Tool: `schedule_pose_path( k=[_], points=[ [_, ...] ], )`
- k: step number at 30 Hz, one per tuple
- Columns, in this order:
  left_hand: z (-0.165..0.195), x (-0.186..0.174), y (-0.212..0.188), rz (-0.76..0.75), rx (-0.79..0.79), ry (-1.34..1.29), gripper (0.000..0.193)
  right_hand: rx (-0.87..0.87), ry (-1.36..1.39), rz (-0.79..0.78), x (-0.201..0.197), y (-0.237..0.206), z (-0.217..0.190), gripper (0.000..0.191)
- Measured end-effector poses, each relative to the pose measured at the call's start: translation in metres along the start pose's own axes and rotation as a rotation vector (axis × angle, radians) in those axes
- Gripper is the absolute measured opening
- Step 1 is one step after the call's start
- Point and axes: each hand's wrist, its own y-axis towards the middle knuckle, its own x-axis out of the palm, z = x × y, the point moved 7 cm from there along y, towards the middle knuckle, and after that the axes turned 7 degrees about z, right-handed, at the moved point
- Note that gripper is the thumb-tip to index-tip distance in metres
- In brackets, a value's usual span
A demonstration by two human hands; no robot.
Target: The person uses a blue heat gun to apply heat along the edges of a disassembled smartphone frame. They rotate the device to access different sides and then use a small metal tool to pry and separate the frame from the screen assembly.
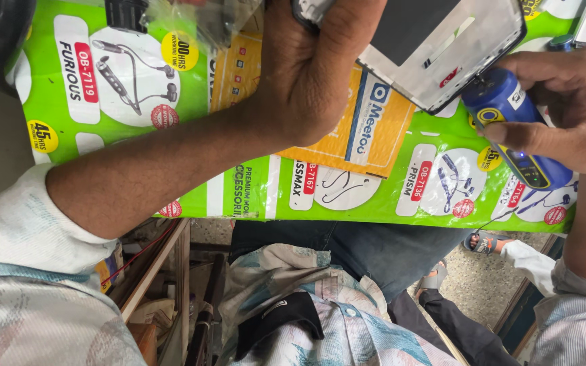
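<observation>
My left hand (313,68) reaches in from the lower left and grips a flat phone screen panel (442,47), dark glass with a pale frame, held above the counter at the top middle. My right hand (571,102) is closed around a blue handheld tool (503,102) with a small lit display on its body. The tool's black tip touches the lower right edge of the panel. My fingers hide part of the panel's left end.
The counter (103,122) is covered with a green printed sheet showing earphones. An orange packet (374,129) lies under the panel. Below the counter are a wooden shelf (150,271), my lap, and another person's sandalled feet (486,240).
</observation>
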Motion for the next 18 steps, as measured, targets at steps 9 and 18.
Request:
schedule_pose_path(
  k=[9,18],
  points=[
    [-0.001,0.0,0.0,0.019,0.049,0.042,0.027,-0.037,0.528,0.256,-0.015,-0.017,0.018,0.049],
    [-0.023,0.006,0.009,0.09,-0.064,-0.13,0.026,-0.141,-0.051,0.654,-0.021,-0.032,0.025,0.043]
  ],
)
